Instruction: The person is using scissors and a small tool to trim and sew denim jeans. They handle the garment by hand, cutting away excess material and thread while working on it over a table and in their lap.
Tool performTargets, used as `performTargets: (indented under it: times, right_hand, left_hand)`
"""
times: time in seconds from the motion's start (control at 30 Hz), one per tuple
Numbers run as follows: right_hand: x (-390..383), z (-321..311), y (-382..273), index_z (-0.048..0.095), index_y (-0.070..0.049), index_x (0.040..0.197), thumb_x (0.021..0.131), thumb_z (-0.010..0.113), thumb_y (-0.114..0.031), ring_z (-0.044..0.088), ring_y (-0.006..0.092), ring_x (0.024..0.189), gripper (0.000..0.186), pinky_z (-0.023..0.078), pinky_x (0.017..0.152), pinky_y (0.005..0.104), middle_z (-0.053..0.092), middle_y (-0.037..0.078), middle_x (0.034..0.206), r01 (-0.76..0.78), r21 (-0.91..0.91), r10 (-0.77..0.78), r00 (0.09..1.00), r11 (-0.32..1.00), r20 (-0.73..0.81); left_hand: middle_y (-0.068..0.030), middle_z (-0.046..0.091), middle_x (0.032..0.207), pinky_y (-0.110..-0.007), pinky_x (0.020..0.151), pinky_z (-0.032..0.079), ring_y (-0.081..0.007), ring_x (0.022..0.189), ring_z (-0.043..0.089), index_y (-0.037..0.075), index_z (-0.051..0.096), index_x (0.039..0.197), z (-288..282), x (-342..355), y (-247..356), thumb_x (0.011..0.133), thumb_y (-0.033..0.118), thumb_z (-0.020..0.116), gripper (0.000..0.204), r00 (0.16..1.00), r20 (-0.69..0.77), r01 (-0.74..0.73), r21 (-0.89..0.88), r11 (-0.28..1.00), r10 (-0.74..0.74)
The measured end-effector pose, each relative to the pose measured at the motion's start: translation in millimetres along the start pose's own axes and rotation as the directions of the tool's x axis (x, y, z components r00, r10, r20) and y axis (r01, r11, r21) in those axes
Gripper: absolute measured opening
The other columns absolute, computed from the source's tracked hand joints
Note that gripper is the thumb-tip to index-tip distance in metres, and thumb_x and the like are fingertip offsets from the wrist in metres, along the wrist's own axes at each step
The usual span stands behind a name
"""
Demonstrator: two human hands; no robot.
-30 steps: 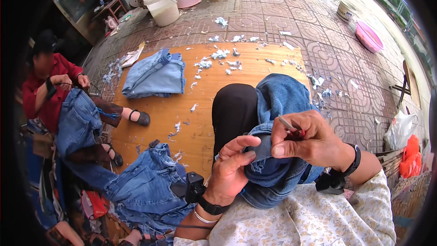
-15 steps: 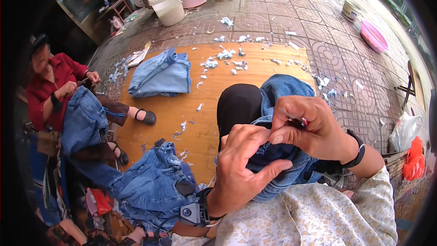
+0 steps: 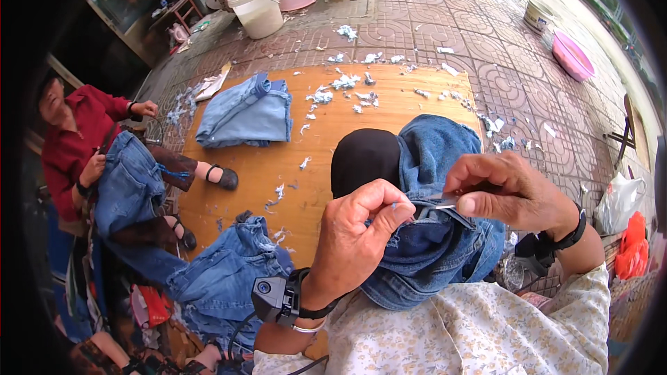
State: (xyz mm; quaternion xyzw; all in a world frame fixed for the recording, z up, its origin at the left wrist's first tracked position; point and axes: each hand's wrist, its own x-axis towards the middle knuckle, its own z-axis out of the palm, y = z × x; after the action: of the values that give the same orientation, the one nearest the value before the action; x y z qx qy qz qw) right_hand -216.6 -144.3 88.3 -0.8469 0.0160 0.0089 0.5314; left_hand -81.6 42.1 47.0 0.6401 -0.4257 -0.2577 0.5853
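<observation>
A blue denim garment (image 3: 439, 140) lies bunched over my lap, next to my knee in black cloth (image 3: 366, 160). My left hand (image 3: 361, 232) is closed in a pinch at a frayed bit of thread by the denim's seam; a bluish-white speck shows at the fingertips. Closed too, my right hand (image 3: 517, 191) grips a small metal-bladed tool (image 3: 443, 205), like thread snips. Its thin silver tip points left at the seam, close to my left fingertips. The tool's handle is hidden in my fingers.
Folded light-blue jeans (image 3: 243, 111) and thread scraps (image 3: 345, 82) lie on the wooden board (image 3: 306, 187). More denim (image 3: 229, 271) is heaped at left. A person in red (image 3: 90, 132) works on jeans there. Plastic bags (image 3: 620, 201) sit at right; buckets (image 3: 256, 10) stand beyond.
My hands have drawn apart, the right moving right and the left slightly left and down. The tool's silver tip now shows. The person in red has spread their hands apart.
</observation>
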Motion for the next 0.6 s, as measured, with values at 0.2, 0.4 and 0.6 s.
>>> performTargets:
  times: [0.2, 0.4, 0.6]
  right_hand:
    - [5, -3, -7, 0.061, 0.001, 0.088, 0.088, 0.063, -0.028, 0.05, 0.0138, 0.056, 0.028, 0.041, 0.052, 0.029, 0.057, 0.008, 0.066, -0.014, -0.078, 0.02, 0.997, 0.997, 0.075]
    - [11, -4, -20, 0.061, 0.001, 0.085, 0.087, 0.064, -0.027, 0.051, 0.0161, 0.056, 0.028, 0.041, 0.052, 0.0307, 0.057, 0.009, 0.065, -0.066, -0.117, 0.082, 0.988, 0.991, 0.129]
    - [15, -1, -19, 0.062, 0.001, 0.086, 0.088, 0.064, -0.024, 0.052, 0.0136, 0.051, 0.025, 0.039, 0.048, 0.0288, 0.057, 0.007, 0.061, -0.028, -0.155, 0.049, 0.99, 0.987, 0.133]
  left_hand:
    - [-0.0026, 0.057, 0.067, -0.023, 0.057, 0.042, -0.0073, 0.063, 0.052, 0.0, 0.057, 0.08, 3, 3, -2, 0.09, 0.014, 0.06, 0.017, 1.0, 0.014, -0.015, -0.035, 0.999, 0.015]
    - [-0.0031, 0.057, 0.067, -0.023, 0.057, 0.042, -0.0072, 0.063, 0.052, 0.0, 0.057, 0.081, 1, 1, -2, 0.09, 0.014, 0.06, 0.017, 1.0, 0.019, -0.018, -0.041, 0.999, 0.019]
    - [-0.0037, 0.058, 0.067, -0.023, 0.057, 0.042, -0.0072, 0.063, 0.052, -0.001, 0.056, 0.081, 1, 3, -1, 0.09, 0.013, 0.06, 0.016, 0.998, 0.034, -0.046, -0.028, 0.999, 0.047]
